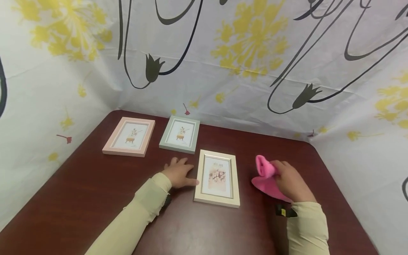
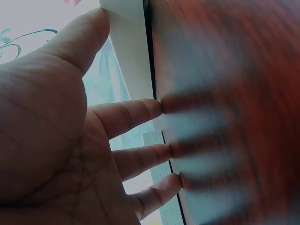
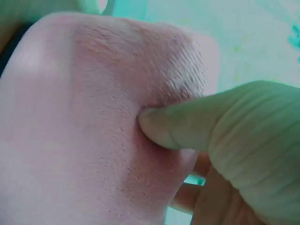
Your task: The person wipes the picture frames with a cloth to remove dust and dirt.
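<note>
A cream picture frame (image 1: 236, 177) with a flower print lies flat on the table. My left hand (image 1: 179, 173) is just left of it, fingers spread and thumb at its left edge. In the left wrist view the fingertips (image 2: 169, 151) of this hand touch the tabletop. Right of the cream frame, my right hand (image 1: 291, 180) pinches a pink cloth (image 1: 267, 169), part of which is rolled up and part hangs beneath the hand. The right wrist view shows the thumb (image 3: 164, 124) pressing into the cloth's fuzzy surface.
A pink picture frame (image 1: 107, 147) lies at the back left, with a grey-green picture frame (image 1: 165, 141) to its right. Both hold plant prints. A dark red-brown table (image 1: 178, 226) carries everything. White printed fabric (image 1: 197, 42) hangs along its back and sides.
</note>
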A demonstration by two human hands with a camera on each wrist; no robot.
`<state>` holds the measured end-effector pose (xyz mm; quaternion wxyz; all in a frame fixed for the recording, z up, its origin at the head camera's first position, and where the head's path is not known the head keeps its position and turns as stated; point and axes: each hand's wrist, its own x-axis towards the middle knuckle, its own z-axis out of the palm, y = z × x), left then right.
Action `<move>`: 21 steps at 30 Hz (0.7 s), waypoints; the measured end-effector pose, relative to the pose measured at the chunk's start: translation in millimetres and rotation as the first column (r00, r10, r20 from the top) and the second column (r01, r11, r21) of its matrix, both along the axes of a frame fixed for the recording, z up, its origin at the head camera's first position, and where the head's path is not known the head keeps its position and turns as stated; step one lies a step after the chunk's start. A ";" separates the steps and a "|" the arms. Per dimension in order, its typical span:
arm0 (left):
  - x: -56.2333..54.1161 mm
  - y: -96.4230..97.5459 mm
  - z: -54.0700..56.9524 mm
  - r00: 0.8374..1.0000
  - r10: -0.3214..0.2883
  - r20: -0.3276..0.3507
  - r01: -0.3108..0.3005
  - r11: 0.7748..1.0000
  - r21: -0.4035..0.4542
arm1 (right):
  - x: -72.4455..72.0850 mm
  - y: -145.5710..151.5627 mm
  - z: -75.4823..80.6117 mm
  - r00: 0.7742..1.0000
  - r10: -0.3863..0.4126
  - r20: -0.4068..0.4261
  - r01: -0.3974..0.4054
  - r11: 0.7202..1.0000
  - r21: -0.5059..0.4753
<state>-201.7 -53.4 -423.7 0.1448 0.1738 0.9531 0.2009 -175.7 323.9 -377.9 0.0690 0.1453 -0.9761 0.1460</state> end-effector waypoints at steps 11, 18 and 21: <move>0.4 1.6 3.8 1.000 0.011 0.007 -0.011 1.000 0.000 | -2.9 26.4 -7.4 0.993 -0.090 -0.073 0.088 0.996 -0.027; 1.0 2.3 3.5 1.000 0.010 0.013 -0.010 1.000 -0.002 | -15.0 29.7 -27.0 0.849 -0.275 -0.451 0.223 0.961 -0.167; 1.2 2.2 3.4 1.000 0.012 0.011 -0.012 1.000 -0.003 | -17.5 30.0 -34.1 0.870 -0.260 -0.420 0.234 0.966 -0.113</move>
